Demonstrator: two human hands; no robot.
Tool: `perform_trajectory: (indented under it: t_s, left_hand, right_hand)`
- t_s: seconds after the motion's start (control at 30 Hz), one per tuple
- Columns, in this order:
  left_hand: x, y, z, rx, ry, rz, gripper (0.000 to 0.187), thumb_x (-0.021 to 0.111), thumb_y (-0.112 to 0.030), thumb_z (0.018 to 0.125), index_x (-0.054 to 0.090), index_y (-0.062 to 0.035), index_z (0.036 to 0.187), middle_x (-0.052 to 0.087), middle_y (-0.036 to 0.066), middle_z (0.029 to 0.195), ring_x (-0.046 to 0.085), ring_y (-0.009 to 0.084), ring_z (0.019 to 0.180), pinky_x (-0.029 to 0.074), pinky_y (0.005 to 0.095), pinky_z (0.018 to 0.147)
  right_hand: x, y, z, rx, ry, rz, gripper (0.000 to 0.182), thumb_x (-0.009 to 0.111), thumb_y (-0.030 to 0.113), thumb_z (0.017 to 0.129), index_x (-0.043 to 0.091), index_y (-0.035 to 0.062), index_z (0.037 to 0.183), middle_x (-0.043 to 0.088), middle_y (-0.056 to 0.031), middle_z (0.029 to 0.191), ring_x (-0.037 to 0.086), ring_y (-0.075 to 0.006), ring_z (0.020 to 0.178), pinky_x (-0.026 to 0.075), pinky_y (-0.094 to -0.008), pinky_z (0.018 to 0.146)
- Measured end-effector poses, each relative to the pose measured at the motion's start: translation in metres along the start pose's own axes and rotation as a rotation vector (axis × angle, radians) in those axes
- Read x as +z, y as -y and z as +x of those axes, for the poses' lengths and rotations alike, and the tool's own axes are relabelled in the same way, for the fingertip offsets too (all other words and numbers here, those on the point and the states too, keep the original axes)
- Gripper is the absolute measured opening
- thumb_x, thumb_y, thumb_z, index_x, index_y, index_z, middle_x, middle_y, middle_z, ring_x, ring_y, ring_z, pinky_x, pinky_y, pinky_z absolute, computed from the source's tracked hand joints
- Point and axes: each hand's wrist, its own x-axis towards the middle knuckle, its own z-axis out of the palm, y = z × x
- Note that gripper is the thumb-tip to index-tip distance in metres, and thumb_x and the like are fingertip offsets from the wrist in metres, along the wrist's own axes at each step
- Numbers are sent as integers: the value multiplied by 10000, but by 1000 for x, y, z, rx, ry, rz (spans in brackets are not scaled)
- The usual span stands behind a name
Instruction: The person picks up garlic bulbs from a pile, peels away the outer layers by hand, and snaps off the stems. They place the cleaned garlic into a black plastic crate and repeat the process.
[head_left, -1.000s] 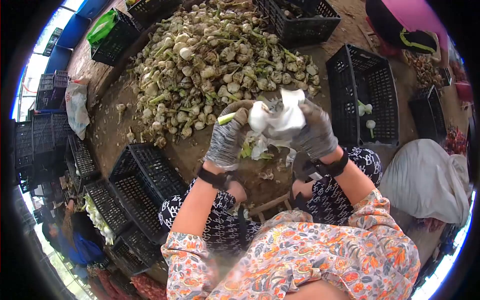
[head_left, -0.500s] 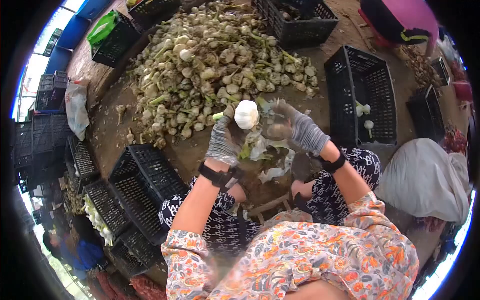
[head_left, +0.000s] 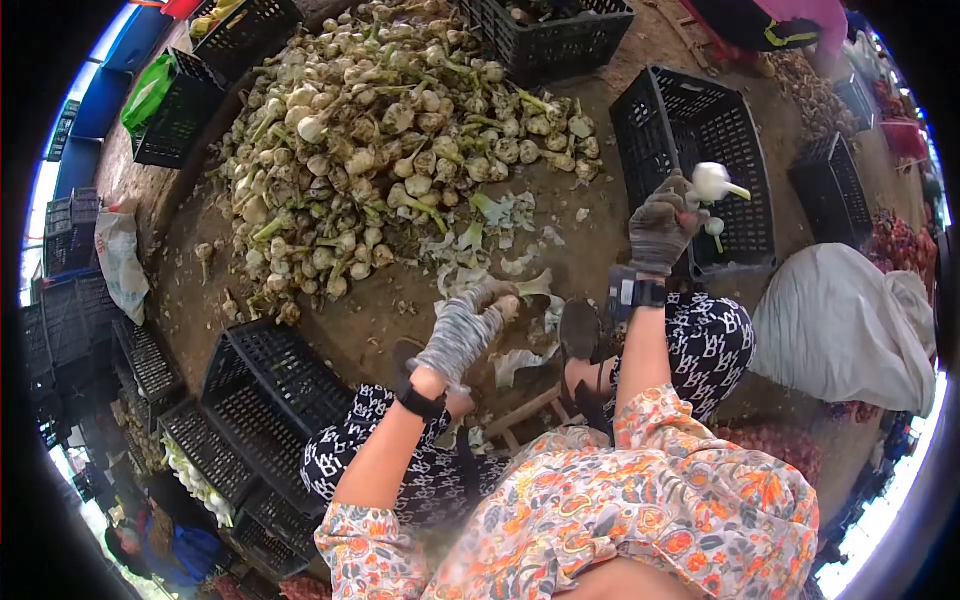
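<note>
My right hand (head_left: pixel 662 228), in a grey knit glove, is over the near left edge of the black plastic crate (head_left: pixel 619 130) on the right. At its fingertips is a white garlic bulb (head_left: pixel 712 182) with its short stem pointing right; the fingers look closed against it. Another trimmed garlic bulb (head_left: pixel 714 227) lies in that crate. My left hand (head_left: pixel 468 322), gloved too, hovers before my knees with curled fingers; whatever is inside them is hidden. Below and beyond it, loose garlic skins (head_left: pixel 520 365) and leaves lie on the ground.
A large heap of untrimmed garlic (head_left: pixel 400 140) spreads across the ground ahead. Black crates stand at the left (head_left: pixel 270 400) and behind the heap (head_left: pixel 545 45). A pale sack (head_left: pixel 845 325) sits at my right. Another person's pink sleeve (head_left: pixel 800 20) shows at the upper right.
The garlic bulb has gone from my left hand to my right, which has moved right to the crate. My left hand has come lower, closer to my knees. The view has shifted slightly.
</note>
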Motion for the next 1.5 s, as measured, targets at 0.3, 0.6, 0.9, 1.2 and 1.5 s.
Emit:
perform_trajectory:
  t_s: [0.3, 0.6, 0.9, 1.2, 1.5]
  left_hand:
    - [-7, -22, -9, -106, -59, 9, 241, 570, -104, 850, 578, -19, 1076, 600, 19, 949, 500, 76, 857, 418, 218, 773]
    - [-14, 4, 2, 53, -301, -127, 326, 594, -56, 822, 519, 7, 1134, 578, 62, 1032, 520, 123, 940, 413, 244, 855]
    - [-13, -16, 6, 477, -336, -360, 791, 744, -50, 668, 293, -52, 1318, 428, 100, 1256, 447, 191, 1134, 385, 325, 961]
    - [-6, -30, -9, 643, -292, -404, 773, 722, -5, 672, 305, -82, 1318, 437, 90, 1244, 466, 213, 1114, 413, 339, 951]
    - [-18, -55, -29, 534, -136, -626, 585, 701, -193, 747, 418, -30, 1232, 526, 68, 1106, 521, 161, 999, 460, 273, 826]
  right_hand:
    - [-209, 87, 87, 86, -976, -2700, 327, 580, 245, 792, 575, 41, 1048, 631, -106, 819, 588, -254, 712, 470, -359, 632]
    - [-151, 22, 78, 82, -670, -2378, 353, 604, 313, 798, 605, 2, 968, 630, -137, 839, 594, -252, 803, 463, -340, 699]
    - [5, -144, -4, 678, -244, -1388, 274, 559, 207, 858, 566, -6, 1030, 599, -21, 877, 557, -68, 799, 457, -203, 698]
    - [71, -161, -7, 709, -49, -1521, 355, 619, 137, 817, 507, -35, 1107, 586, -74, 1038, 565, -122, 957, 480, -240, 809]
    - [86, -161, -2, 728, 126, -1814, 298, 623, 113, 809, 553, -25, 1065, 628, -74, 935, 568, -84, 832, 475, -235, 742]
